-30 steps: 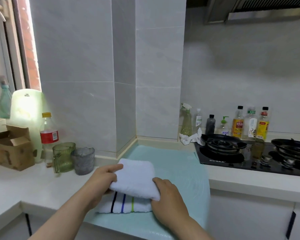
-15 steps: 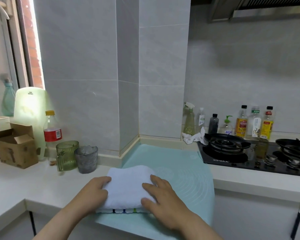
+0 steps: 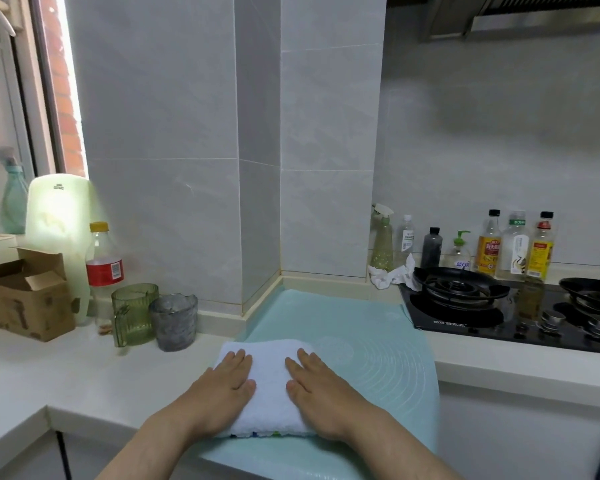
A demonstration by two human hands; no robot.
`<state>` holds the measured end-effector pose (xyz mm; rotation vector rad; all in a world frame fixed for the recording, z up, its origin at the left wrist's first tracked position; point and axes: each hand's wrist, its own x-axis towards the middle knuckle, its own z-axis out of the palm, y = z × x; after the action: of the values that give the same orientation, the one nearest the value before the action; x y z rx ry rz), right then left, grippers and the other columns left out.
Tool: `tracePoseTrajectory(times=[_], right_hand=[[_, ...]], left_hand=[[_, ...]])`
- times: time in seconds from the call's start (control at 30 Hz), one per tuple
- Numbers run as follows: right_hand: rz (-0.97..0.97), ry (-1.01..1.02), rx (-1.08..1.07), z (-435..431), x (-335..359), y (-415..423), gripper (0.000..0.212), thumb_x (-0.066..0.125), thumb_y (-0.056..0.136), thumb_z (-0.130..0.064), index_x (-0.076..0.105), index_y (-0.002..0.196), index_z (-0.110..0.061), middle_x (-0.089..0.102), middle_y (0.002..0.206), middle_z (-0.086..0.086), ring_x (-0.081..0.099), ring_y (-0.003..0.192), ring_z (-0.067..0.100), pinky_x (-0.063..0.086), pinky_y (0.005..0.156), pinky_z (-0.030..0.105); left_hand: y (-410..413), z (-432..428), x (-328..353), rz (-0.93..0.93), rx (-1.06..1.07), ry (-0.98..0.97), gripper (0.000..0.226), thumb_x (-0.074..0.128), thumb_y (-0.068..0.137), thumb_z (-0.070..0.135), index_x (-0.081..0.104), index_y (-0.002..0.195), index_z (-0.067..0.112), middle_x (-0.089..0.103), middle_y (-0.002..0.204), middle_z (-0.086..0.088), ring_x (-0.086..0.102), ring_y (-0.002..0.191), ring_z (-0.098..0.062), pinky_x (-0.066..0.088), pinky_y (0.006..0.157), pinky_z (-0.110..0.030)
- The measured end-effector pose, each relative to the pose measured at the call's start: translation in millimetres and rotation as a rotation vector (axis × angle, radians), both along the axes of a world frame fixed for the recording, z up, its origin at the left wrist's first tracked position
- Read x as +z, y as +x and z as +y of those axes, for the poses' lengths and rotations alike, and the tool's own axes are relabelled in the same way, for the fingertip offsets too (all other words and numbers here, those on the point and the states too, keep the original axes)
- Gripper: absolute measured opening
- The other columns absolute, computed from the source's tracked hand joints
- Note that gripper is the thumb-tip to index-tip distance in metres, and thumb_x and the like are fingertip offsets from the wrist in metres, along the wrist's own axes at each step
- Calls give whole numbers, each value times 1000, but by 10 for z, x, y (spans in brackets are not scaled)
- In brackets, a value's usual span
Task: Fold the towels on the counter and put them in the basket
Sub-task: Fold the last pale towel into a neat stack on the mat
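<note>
**Both hands flat on the folded towel**

From my remote view, the fingers (image 3: 238, 364) of the left hand (image 3: 222, 389) are straight and pressed close together, lying palm-down on the left half of the white towel (image 3: 269, 388). The right hand (image 3: 323, 393) mirrors this on the right half, with its fingers extended, side by side and flat on the cloth. Neither hand curls round or pinches anything. A strip of bare towel shows between the two hands.

The towel is folded into a thick rectangle. Its coloured stripes peek out only along the near edge, between the wrists. It lies on a pale turquoise mat (image 3: 378, 358) near the front edge of the bench (image 3: 84, 379), and the mat overhangs that edge.

To the left of the mat, towards the back edge of the bench, a ribbed green cup (image 3: 134, 313) and a grey cup (image 3: 174, 322) stand just beside each other. Behind them is a red-labelled bottle (image 3: 103, 268), and further left an open cardboard box (image 3: 28, 299).

To the right, a black gas hob (image 3: 499, 317) adjoins the mat's far right corner. Along the back edge behind the hob stand a spray bottle (image 3: 381, 237) and a row of condiment bottles (image 3: 515, 245). Something white and crumpled (image 3: 392, 276) lies at the foot of the spray bottle; I cannot tell whether it is cloth or paper.
</note>
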<state>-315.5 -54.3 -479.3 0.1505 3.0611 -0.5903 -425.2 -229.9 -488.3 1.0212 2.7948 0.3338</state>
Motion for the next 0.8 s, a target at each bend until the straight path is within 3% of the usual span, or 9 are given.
tracePoseTrajectory(times=[0.37,0.43,0.47,0.53,0.57,0.63,0.7,0.8], right_hand=[[-23,-42,-43,22,-122,-76,54,18,104,-40,9,155,-24,-5,163,-5,-4,150,14,2,121,32],[57,-281,-147,10,-125,-68,52,36,101,-34,29,151,-23,17,160,-5,16,148,16,15,120,33],[134,-532,-268,16,-116,-60,48,47,95,-26,44,143,-22,36,151,-4,36,139,19,29,115,34],[212,-1049,-508,55,-55,-63,27,57,86,-9,62,111,-14,62,118,7,63,99,25,54,84,35],[169,-1211,-579,56,11,-42,17,58,85,-5,61,102,-8,64,102,12,64,83,27,55,68,33],[11,-1373,-630,24,127,-14,20,62,87,-7,59,106,-1,65,95,18,64,77,30,55,63,34],[-142,-1370,-617,-80,187,-4,32,68,84,-16,59,112,-4,68,101,15,65,87,29,55,69,33],[-118,-1011,-549,-226,261,38,36,67,72,-18,59,106,-7,66,110,14,65,98,28,53,75,32]], left_hand=[[-57,70,-66,4,-16,-104,60,16,104,37,-6,154,12,-13,161,-2,-9,149,-14,2,122,-33],[-40,69,-83,5,-12,-105,60,16,104,38,-5,154,12,-13,161,-2,-9,149,-14,3,122,-34],[-24,68,-96,8,-8,-98,60,16,104,38,-4,154,13,-12,161,-2,-8,149,-14,3,122,-34],[6,54,-81,26,-5,-81,59,16,104,38,-3,154,14,-11,162,-1,-7,149,-14,3,122,-32],[18,46,-83,38,-1,-64,59,16,104,38,-3,154,14,-10,162,-1,-6,149,-14,4,122,-32],[32,42,-91,56,10,-38,58,16,104,37,-3,154,13,-10,162,-2,-6,149,-14,4,122,-32],[55,20,-103,62,18,-12,58,16,105,36,-4,154,12,-10,162,-3,-6,149,-14,4,121,-31],[102,-45,-112,-22,45,147,57,18,105,37,0,154,15,-7,162,1,-3,149,-12,3,120,-27]])
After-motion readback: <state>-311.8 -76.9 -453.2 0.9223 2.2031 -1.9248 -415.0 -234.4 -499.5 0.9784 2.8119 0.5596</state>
